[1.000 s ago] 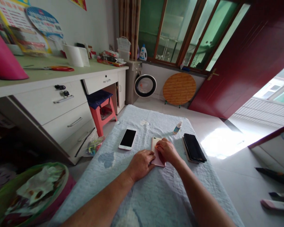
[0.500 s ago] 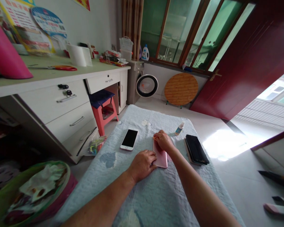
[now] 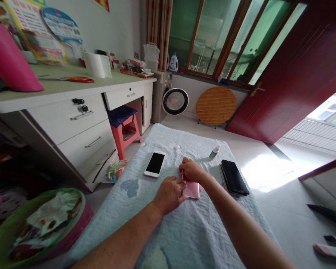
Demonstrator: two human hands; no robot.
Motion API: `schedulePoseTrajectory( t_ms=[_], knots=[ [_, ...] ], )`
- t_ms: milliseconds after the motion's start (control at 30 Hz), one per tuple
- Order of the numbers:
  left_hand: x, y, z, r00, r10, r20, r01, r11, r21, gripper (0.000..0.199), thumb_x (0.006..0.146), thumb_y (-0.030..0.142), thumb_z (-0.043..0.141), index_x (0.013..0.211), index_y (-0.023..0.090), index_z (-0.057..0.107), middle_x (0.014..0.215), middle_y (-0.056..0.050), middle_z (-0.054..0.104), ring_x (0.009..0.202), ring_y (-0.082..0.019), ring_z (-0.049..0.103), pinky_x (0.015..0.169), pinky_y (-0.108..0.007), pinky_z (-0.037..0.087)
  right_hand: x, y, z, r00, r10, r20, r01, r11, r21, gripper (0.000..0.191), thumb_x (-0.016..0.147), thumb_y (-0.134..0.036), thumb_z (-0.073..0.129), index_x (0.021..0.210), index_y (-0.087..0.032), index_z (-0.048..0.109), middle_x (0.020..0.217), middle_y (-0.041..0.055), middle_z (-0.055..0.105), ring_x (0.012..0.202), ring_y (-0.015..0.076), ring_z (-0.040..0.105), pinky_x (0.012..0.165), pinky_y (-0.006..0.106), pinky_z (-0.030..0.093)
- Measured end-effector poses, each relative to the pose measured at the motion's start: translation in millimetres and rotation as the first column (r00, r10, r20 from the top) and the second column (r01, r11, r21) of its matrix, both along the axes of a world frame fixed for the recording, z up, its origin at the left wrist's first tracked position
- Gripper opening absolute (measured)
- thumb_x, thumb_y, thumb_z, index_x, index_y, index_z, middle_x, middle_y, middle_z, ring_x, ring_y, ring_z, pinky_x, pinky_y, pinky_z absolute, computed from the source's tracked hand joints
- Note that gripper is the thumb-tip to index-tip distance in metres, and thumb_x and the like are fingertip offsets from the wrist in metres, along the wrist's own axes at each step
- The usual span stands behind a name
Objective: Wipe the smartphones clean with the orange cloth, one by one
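Observation:
A pink phone (image 3: 193,190) lies flat on the cloth-covered table, its far part hidden beneath my hands. My left hand (image 3: 170,192) grips its left edge near the middle, fingers curled over it. Over the far left part of the phone is my right hand (image 3: 192,170), closed in a pinch on a small orange thing (image 3: 182,172) too small to make out fully. To the left a white phone (image 3: 155,164) lies with its dark screen up. A small spray bottle (image 3: 214,152) stands beyond my right hand, and stacked black phones (image 3: 234,178) rest to the right.
The light blue quilted cloth (image 3: 134,220) covers the table. A waste bin (image 3: 80,209) with crumpled paper stands at the lower left. Along the left runs a desk (image 3: 58,89) with drawers, and a red stool (image 3: 126,130) is tucked under it.
My right hand has moved down along the phone's left edge, toward my left hand, and covers more of it. My left hand stays on the phone. The view has shifted slightly.

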State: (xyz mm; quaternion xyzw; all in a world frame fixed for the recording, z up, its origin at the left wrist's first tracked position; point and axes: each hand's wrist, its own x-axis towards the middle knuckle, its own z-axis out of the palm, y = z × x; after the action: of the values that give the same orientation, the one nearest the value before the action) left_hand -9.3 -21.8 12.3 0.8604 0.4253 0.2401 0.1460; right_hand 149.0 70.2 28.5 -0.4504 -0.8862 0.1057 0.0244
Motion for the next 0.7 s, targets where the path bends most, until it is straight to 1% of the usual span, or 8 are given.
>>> schedulePoseTrajectory(
  t_ms=[100, 167, 233, 333, 400, 500, 600, 700],
  knots=[
    [0.4, 0.0, -2.1, 1.000, -0.006, 0.004, 0.006, 1.000, 0.017, 0.030, 0.074, 0.032, 0.077, 0.100, 0.021, 0.068, 0.097, -0.006, 0.070, 0.093, -0.025, 0.061, 0.085, -0.038, 0.045, 0.4, -6.8, 1.8, 0.997, 0.068, 0.035, -0.067, 0.997, -0.029, 0.012, 0.071, -0.019, 0.065, 0.082, -0.020, 0.071, 0.093, 0.0057, 0.056, 0.083, 0.0156, 0.050, 0.068, 0.022, 0.037],
    [0.7, 0.0, -3.1, 1.000, -0.004, 0.008, 0.004, 1.000, 0.026, 0.030, 0.074, 0.032, 0.077, 0.100, 0.021, 0.067, 0.098, -0.006, 0.070, 0.092, -0.025, 0.061, 0.084, -0.038, 0.045, -0.5, -7.5, 3.7, 0.994, 0.083, 0.072, -0.082, 0.996, -0.029, 0.013, 0.071, -0.020, 0.065, 0.083, -0.020, 0.071, 0.094, 0.0058, 0.055, 0.084, 0.0160, 0.050, 0.068, 0.023, 0.037],
    [0.8, -0.3, -3.1, 1.000, 0.002, 0.010, -0.002, 1.000, 0.031, 0.029, 0.074, 0.032, 0.077, 0.100, 0.021, 0.067, 0.098, -0.006, 0.069, 0.093, -0.025, 0.061, 0.085, -0.038, 0.045, -2.6, -5.0, 6.4, 0.992, 0.054, 0.114, -0.053, 0.999, -0.011, 0.012, 0.073, -0.020, 0.063, 0.082, -0.021, 0.071, 0.094, 0.0059, 0.055, 0.084, 0.0164, 0.050, 0.066, 0.023, 0.037],
    [0.8, -1.0, -1.9, 1.000, 0.006, 0.010, -0.006, 1.000, 0.028, 0.029, 0.074, 0.031, 0.077, 0.099, 0.021, 0.067, 0.097, -0.006, 0.070, 0.093, -0.025, 0.062, 0.086, -0.039, 0.045, -6.6, 2.5, 10.7, 0.985, -0.045, 0.164, 0.041, 0.999, 0.031, 0.014, 0.080, -0.019, 0.058, 0.084, -0.021, 0.071, 0.097, 0.0067, 0.055, 0.086, 0.0171, 0.050, 0.063, 0.023, 0.036],
    [0.8, -1.3, -1.1, 1.000, 0.007, 0.015, -0.007, 1.000, 0.023, 0.029, 0.074, 0.031, 0.077, 0.099, 0.020, 0.066, 0.097, -0.006, 0.070, 0.093, -0.025, 0.062, 0.087, -0.039, 0.045, -8.7, 8.4, 12.2, 0.979, -0.104, 0.177, 0.096, 0.994, 0.056, 0.017, 0.084, -0.019, 0.054, 0.087, -0.021, 0.070, 0.099, 0.0080, 0.055, 0.087, 0.0180, 0.050, 0.063, 0.024, 0.035],
    [0.8, -1.2, -0.8, 1.000, 0.010, 0.024, -0.010, 1.000, 0.013, 0.029, 0.074, 0.031, 0.077, 0.099, 0.020, 0.066, 0.099, -0.006, 0.070, 0.094, -0.025, 0.062, 0.088, -0.039, 0.044, -10.4, 15.0, 11.5, 0.971, -0.164, 0.175, 0.151, 0.985, 0.087, 0.020, 0.085, -0.017, 0.050, 0.090, -0.019, 0.070, 0.101, 0.0104, 0.054, 0.088, 0.0197, 0.050, 0.064, 0.025, 0.036],
    [0.7, -0.1, -1.5, 0.999, 0.010, 0.031, -0.011, 1.000, 0.007, 0.029, 0.073, 0.032, 0.077, 0.097, 0.020, 0.066, 0.101, -0.005, 0.069, 0.094, -0.026, 0.061, 0.088, -0.040, 0.044, -11.0, 15.7, 9.2, 0.966, -0.189, 0.176, 0.172, 0.980, 0.104, 0.022, 0.085, -0.015, 0.049, 0.092, -0.018, 0.069, 0.102, 0.0116, 0.054, 0.087, 0.0197, 0.050, 0.065, 0.026, 0.036],
    [0.8, 1.1, -2.8, 0.999, 0.013, 0.040, -0.013, 1.000, 0.002, 0.027, 0.073, 0.033, 0.077, 0.095, 0.020, 0.066, 0.099, -0.005, 0.069, 0.094, -0.026, 0.061, 0.088, -0.040, 0.044, -11.0, 10.6, 7.7, 0.970, -0.167, 0.176, 0.151, 0.983, 0.099, 0.021, 0.085, -0.015, 0.050, 0.091, -0.018, 0.069, 0.101, 0.0109, 0.053, 0.088, 0.0196, 0.049, 0.067, 0.026, 0.037]
  ],
)
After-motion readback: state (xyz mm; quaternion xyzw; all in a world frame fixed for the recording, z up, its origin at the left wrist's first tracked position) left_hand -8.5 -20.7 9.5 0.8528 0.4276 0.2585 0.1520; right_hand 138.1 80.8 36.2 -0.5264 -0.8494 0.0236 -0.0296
